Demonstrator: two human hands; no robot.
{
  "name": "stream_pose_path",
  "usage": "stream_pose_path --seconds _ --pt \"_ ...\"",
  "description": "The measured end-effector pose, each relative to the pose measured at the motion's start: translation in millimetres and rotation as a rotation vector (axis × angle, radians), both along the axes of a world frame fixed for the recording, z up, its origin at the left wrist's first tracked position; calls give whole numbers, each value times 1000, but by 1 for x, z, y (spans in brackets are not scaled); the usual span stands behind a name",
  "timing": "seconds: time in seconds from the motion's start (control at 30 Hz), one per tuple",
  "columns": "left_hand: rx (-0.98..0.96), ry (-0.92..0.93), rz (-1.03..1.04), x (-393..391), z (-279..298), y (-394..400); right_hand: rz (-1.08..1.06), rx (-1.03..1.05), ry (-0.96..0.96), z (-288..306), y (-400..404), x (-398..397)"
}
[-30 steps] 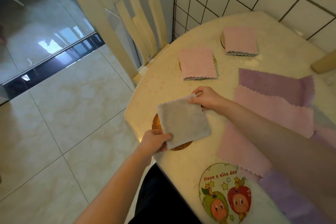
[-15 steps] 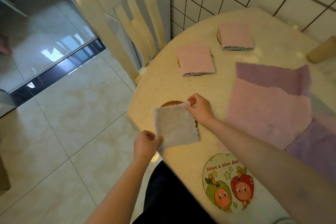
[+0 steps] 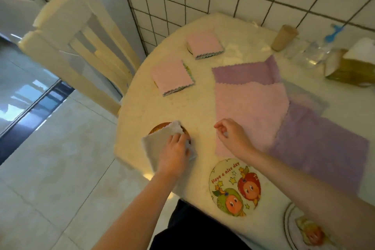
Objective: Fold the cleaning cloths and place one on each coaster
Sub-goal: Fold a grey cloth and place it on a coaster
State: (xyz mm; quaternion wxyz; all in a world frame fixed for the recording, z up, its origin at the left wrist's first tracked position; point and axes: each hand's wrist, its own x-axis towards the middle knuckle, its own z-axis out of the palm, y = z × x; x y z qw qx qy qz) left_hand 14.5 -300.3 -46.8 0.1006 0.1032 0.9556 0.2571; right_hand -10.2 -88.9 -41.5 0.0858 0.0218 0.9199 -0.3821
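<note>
Head view, my left hand [image 3: 175, 153]: lower centre of the frame, flat on the folded grey cloth [image 3: 157, 144], fingers [image 3: 178, 138] laid straight and close together, pressing it down.
Grey cloth: on the brown coaster [image 3: 160, 127] at the near left edge of the surface [image 3: 203, 111]; the coaster's rim shows above the cloth.
My right hand [image 3: 233, 137]: centre of the frame, hovering at the near left edge of the flat pink cloth [image 3: 249, 111], fingers loosely curled, holding nothing.
Folded pink cloths: one [image 3: 172, 76] on a coaster in the upper middle, another [image 3: 205, 44] on a coaster beyond it, toward the tiled wall.
Unfolded pile: purple cloths [image 3: 320, 148] spread right of centre, under and beside the pink one.
Cartoon coaster [image 3: 235, 186]: bottom centre, bare, lettered "Have a nice day".
Chair [image 3: 81, 46]: upper left, beside the surface.
</note>
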Motion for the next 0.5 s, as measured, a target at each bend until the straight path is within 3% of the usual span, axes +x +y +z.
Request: stream_pose_path --seconds 0.13,0.5 --pt "-6 15 -289 -7 -6 46 -163 48 19 3 46 44" --pt "-76 38 -680 38 -17 176 -451 190 -111 -16 182 198"
